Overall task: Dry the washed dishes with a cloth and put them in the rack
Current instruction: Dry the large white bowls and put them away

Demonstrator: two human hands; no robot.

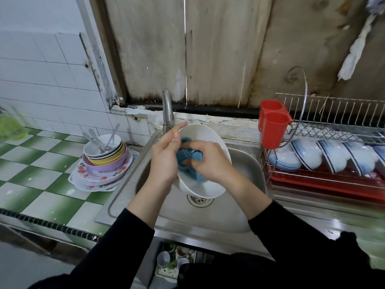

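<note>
My left hand (164,157) gripped the white bowl (208,133), my right hand (210,161) pinched the cloth (188,156) in its fingers inside; the rack (333,122) was part-filled, the table's stack (104,163) apparently undried.

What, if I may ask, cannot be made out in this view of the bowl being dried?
- Head view: left rim of the white bowl, hidden by the left hand.
- Head view: fingers of the right hand, partly buried in the blue cloth.
- Head view: dish rack, cut off by the right edge.
- Head view: cups at the bottom, small and blurred.
</note>
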